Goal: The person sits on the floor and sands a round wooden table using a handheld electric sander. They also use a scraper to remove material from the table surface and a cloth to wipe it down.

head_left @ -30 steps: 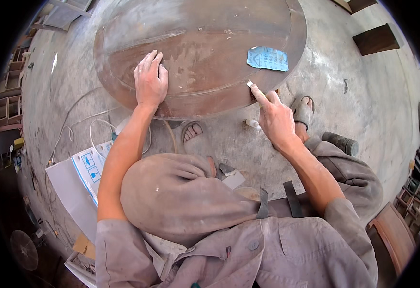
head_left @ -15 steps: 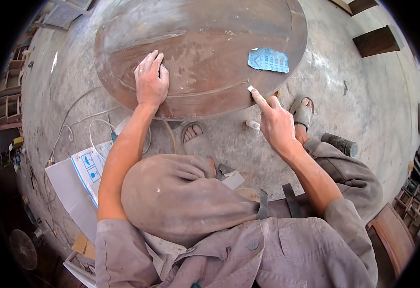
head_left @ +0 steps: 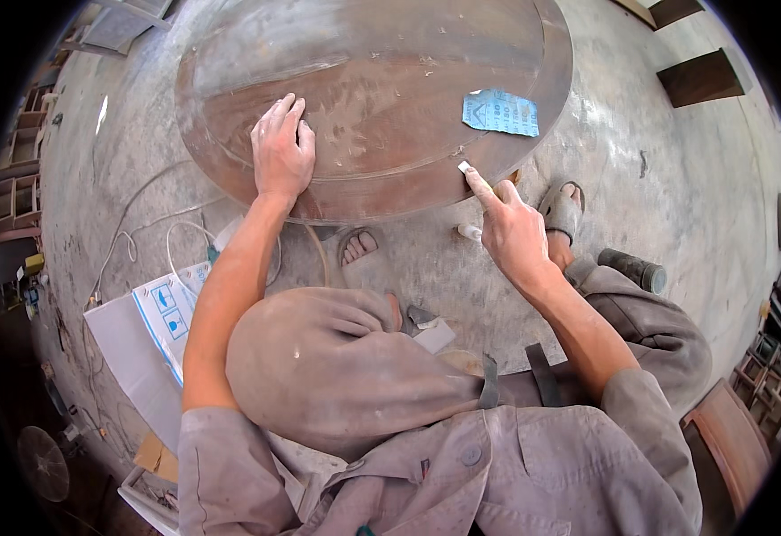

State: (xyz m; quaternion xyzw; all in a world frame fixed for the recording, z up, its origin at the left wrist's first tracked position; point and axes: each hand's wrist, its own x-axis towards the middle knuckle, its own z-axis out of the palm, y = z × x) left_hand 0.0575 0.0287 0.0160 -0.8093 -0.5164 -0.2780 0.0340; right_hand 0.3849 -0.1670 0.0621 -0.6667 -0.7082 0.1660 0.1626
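Note:
A round, dusty brown wooden tabletop [head_left: 363, 134] spreads out in front of me. My left hand [head_left: 281, 152] lies on its near left part, fingers stretched out and holding nothing. Near the right front edge, my right hand [head_left: 508, 219] has its index finger extended over a small white piece [head_left: 463, 167], pressed against the rim of the wood. Its other fingers are curled in, and the thumb is mostly hidden. Beyond this hand, a blue sheet of sandpaper [head_left: 501, 113] with printing on its back rests on the tabletop.
A small whitish bottle [head_left: 469, 231] stands on the concrete floor below the rim. A dark cylinder [head_left: 631, 270] lies beside my right knee. Left of me are white cardboard [head_left: 136, 357] and a pale cable [head_left: 131, 234]. A dark wooden box [head_left: 699, 79] sits at far right.
My right hand and the small white piece have shifted very slightly left along the rim. My left hand stays in place.

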